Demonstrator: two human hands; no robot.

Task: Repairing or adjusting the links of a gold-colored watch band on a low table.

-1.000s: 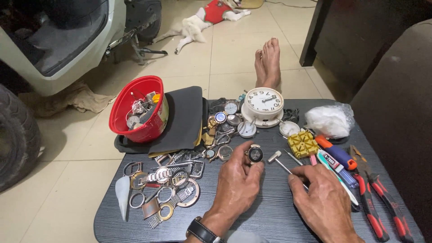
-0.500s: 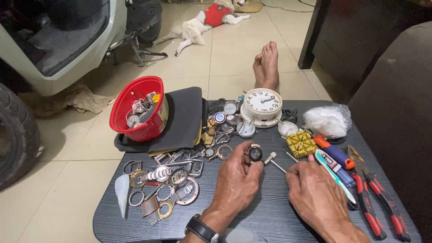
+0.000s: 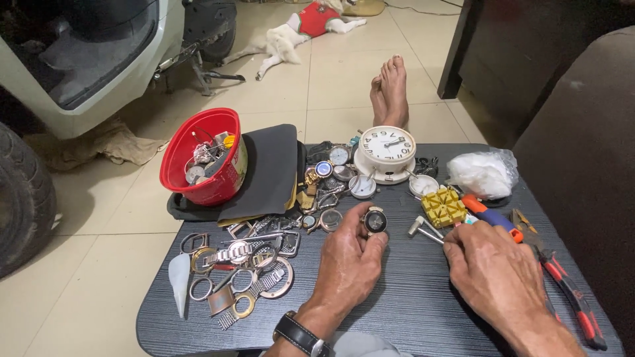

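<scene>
The dark wood-grain tabletop [image 3: 410,291] fills the lower half of the frame, and I work over its middle. At upper left on it a red plastic tub [image 3: 198,158] of loose parts leans on a folded black cloth [image 3: 271,168]; a round white alarm clock [image 3: 387,152] stands at top centre, and a heap of metal watch bands and empty cases [image 3: 245,268] spreads at lower left. My right hand [image 3: 496,277] lies at lower right, its fingers curled down over the tools beside the orange-and-blue-handled screwdriver [image 3: 489,215] and the yellow plastic block [image 3: 444,207]; I cannot tell whether they grip anything. My left hand [image 3: 347,264] sits at centre, thumb and fingertips pinching a small round dark-faced watch case [image 3: 375,221], held just off the table. By my judgement the work is early: the case is picked out and in hand, no tool is on it, and the heap is unsorted.
</scene>
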